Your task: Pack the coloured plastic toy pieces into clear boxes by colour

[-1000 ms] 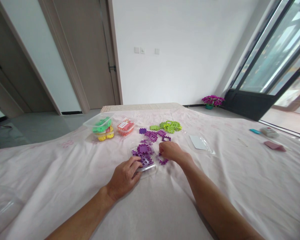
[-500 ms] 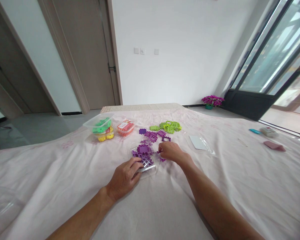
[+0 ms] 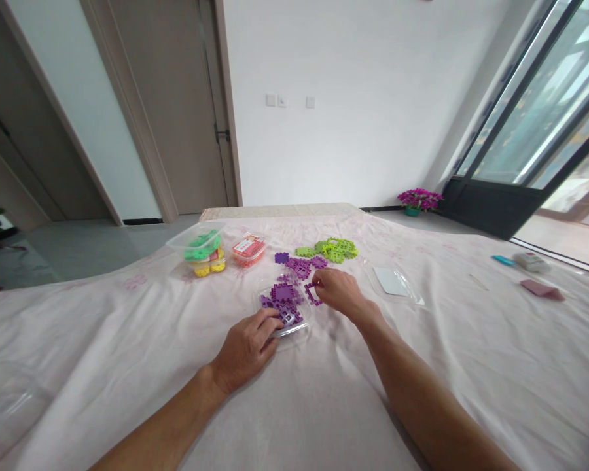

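A clear plastic tray (image 3: 297, 330) lies on the pink cloth (image 3: 127, 340) and holds several purple toy pieces (image 3: 279, 297). My left hand (image 3: 245, 347) rests on the tray's near left rim, fingers curled against it. My right hand (image 3: 338, 291) is closed in a pinch on one purple piece (image 3: 311, 293), held just above the tray's right side. More loose purple pieces (image 3: 302, 265) lie behind the tray. A heap of green pieces (image 3: 334, 248) sits further back.
A clear box with green and yellow pieces (image 3: 201, 252) and a small box with red contents (image 3: 248, 248) stand at the back left. A clear lid (image 3: 395, 282) lies to the right. Small items (image 3: 530, 261) sit at far right. Another clear container (image 3: 4, 405) is at bottom left.
My right hand has lifted a purple piece off the cloth beside the tray and carried it up and back over the tray's right side. My left hand has stayed on the rim.
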The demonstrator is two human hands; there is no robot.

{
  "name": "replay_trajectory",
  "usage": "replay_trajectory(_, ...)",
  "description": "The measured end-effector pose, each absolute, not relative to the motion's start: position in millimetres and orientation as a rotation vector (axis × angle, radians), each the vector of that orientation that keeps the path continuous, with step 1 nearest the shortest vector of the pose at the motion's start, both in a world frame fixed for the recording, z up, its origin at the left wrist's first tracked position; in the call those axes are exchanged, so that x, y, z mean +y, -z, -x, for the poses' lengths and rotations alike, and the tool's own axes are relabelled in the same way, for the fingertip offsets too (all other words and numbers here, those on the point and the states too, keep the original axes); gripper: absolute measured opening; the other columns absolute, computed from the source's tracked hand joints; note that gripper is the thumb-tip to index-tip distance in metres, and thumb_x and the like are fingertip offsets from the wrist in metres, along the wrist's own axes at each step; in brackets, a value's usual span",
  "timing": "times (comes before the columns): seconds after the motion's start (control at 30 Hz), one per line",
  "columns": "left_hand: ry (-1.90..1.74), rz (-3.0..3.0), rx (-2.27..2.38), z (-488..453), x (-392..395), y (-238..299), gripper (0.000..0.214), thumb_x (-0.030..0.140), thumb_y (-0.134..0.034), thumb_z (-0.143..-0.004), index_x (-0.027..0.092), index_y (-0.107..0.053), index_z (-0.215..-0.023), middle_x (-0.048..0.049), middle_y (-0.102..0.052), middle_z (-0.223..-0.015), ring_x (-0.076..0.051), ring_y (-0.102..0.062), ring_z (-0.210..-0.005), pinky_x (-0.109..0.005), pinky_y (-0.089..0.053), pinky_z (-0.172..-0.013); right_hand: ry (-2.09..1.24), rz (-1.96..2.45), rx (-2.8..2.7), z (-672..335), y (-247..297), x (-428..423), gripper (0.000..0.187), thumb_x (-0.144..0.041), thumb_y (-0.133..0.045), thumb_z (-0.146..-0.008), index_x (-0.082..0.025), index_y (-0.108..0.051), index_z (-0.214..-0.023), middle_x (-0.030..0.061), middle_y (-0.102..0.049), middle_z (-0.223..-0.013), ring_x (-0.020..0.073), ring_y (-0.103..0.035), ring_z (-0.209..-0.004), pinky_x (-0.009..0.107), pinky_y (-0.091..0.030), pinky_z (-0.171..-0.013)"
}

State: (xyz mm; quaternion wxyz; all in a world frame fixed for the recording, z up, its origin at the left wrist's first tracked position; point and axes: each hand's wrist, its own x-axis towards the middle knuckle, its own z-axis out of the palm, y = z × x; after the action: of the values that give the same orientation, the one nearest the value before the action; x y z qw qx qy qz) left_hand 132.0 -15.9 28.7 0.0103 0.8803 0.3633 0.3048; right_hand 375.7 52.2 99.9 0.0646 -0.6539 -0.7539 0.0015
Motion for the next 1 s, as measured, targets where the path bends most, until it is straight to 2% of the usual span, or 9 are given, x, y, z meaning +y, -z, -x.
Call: replay_trajectory(1.0,-0.944,-2.747,1.107,-131.9,-15.3,-28.3,0.024,0.016,-0.052,-0.088,0.022,-0.057,-0.11,-0.0071,-0.062,-0.12,-0.019,-0.063,-0.105,-0.033,-0.053,-0.091,-0.087,1.958,-2.394,-367.8,-101.4,44.9,0.033,-0.019,-0.05,-0.083,-0.027,-0.071,-0.106,0.0051,-0.071,-0.104,0.0209,-0.063,-0.1,0.025,-0.04,-0.076)
